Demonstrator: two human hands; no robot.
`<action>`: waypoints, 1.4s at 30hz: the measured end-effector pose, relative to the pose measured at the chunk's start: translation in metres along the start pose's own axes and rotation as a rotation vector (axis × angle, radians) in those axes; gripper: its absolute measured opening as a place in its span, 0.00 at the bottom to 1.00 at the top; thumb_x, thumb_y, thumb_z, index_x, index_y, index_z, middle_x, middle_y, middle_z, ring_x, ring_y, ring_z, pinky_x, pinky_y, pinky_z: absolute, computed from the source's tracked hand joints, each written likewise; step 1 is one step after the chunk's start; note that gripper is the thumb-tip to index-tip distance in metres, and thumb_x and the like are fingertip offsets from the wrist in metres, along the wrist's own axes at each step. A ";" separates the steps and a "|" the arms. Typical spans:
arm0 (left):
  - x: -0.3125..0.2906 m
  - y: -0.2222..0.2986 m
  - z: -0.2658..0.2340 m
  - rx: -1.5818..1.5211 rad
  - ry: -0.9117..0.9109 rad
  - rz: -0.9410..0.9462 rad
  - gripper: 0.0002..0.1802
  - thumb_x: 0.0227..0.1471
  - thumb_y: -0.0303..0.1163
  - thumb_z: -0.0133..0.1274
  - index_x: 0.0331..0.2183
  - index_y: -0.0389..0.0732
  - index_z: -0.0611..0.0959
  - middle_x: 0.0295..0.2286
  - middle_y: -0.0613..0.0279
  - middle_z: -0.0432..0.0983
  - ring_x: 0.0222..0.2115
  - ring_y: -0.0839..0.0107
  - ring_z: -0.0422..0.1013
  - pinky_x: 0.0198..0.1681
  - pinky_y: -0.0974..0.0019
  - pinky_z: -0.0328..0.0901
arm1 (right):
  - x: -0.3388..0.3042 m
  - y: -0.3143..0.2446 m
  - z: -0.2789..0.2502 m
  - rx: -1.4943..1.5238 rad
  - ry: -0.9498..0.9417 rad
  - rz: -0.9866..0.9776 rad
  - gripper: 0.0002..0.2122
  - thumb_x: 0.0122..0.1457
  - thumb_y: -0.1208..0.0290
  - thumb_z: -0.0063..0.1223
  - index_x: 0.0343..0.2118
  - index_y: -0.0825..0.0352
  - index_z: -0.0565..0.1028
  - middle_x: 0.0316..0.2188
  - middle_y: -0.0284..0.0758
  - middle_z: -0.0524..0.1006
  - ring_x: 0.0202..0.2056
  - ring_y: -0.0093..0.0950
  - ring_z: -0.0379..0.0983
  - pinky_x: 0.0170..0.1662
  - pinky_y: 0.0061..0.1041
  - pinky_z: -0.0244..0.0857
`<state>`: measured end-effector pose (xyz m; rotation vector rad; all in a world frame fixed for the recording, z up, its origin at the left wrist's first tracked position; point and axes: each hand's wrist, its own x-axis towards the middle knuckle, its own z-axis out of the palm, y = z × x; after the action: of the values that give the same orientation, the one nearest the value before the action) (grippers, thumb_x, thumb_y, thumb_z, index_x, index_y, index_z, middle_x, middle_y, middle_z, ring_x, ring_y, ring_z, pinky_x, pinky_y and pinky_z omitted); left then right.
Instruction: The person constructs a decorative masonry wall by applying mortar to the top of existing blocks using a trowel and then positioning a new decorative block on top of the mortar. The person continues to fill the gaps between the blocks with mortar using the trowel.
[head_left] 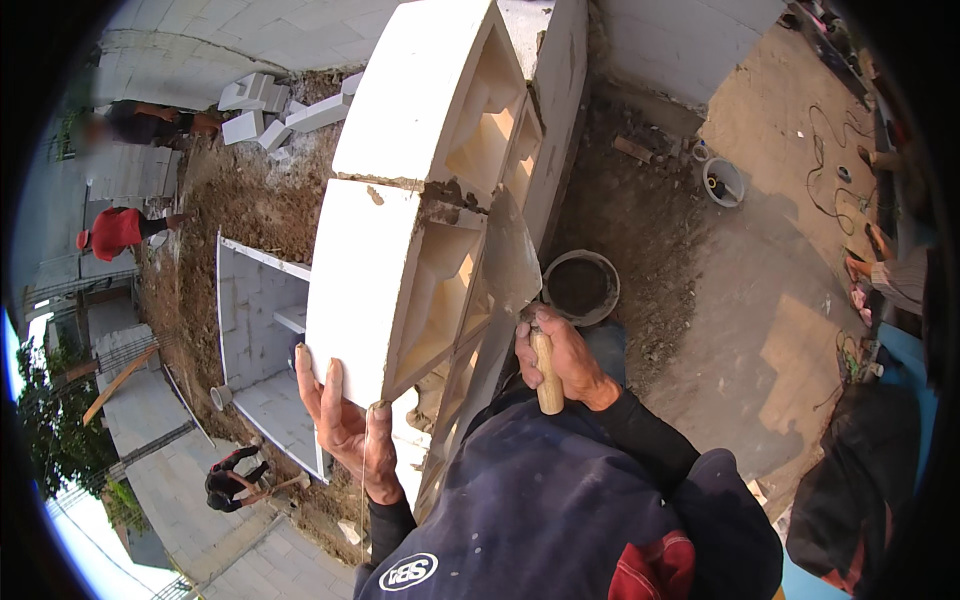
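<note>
Against the near end of a white ventilation block rests my left hand, fingers spread on its pale face and thumb at its corner. A thin string runs down beside that thumb. My right hand is closed round the wooden handle of a trowel. The trowel's grey, mortar-smeared blade points away from me, beside the block's patterned openings. A second ventilation block stands just beyond, with dark mortar at the joint between them. Both are part of a wall top that runs away from me.
Right of the wall, a round bucket of dark mortar stands below my right hand. Farther right is a white bucket. Left and below lie loose white blocks, a block-walled pit and several people, one in red.
</note>
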<state>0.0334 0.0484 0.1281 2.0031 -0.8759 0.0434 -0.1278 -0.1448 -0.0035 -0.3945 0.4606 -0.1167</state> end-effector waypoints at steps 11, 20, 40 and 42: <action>-0.001 -0.001 -0.002 -0.068 0.022 -0.042 0.36 0.54 0.47 0.67 0.59 0.38 0.79 0.70 0.39 0.50 0.70 0.43 0.50 0.70 0.45 0.53 | -0.010 -0.036 0.048 -0.040 -0.133 0.022 0.17 0.73 0.53 0.35 0.41 0.64 0.67 0.22 0.33 0.67 0.16 0.23 0.64 0.22 0.25 0.64; -0.001 0.001 0.005 -0.081 0.055 -0.046 0.36 0.53 0.46 0.67 0.59 0.39 0.79 0.69 0.39 0.52 0.70 0.43 0.52 0.69 0.45 0.53 | -0.037 -0.044 0.019 -0.128 -0.094 -0.093 0.18 0.71 0.54 0.37 0.39 0.67 0.70 0.20 0.34 0.68 0.16 0.23 0.65 0.22 0.24 0.66; -0.015 -0.004 0.002 0.098 0.189 -0.173 0.49 0.39 0.46 0.78 0.62 0.45 0.76 0.68 0.42 0.54 0.67 0.51 0.59 0.69 0.47 0.56 | 0.098 -0.009 -0.062 -1.119 -0.027 -0.879 0.09 0.63 0.78 0.52 0.45 0.71 0.71 0.33 0.51 0.74 0.35 0.54 0.73 0.38 0.46 0.68; -0.016 -0.003 0.000 0.059 0.194 -0.176 0.49 0.39 0.45 0.78 0.62 0.45 0.76 0.68 0.43 0.55 0.67 0.51 0.58 0.70 0.47 0.55 | 0.102 -0.003 -0.065 -1.175 0.009 -0.910 0.09 0.63 0.78 0.53 0.45 0.71 0.71 0.33 0.51 0.74 0.35 0.54 0.73 0.38 0.46 0.68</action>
<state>0.0230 0.0582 0.1198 2.0833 -0.5792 0.1624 -0.0666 -0.1901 -0.0970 -1.7491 0.2842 -0.7425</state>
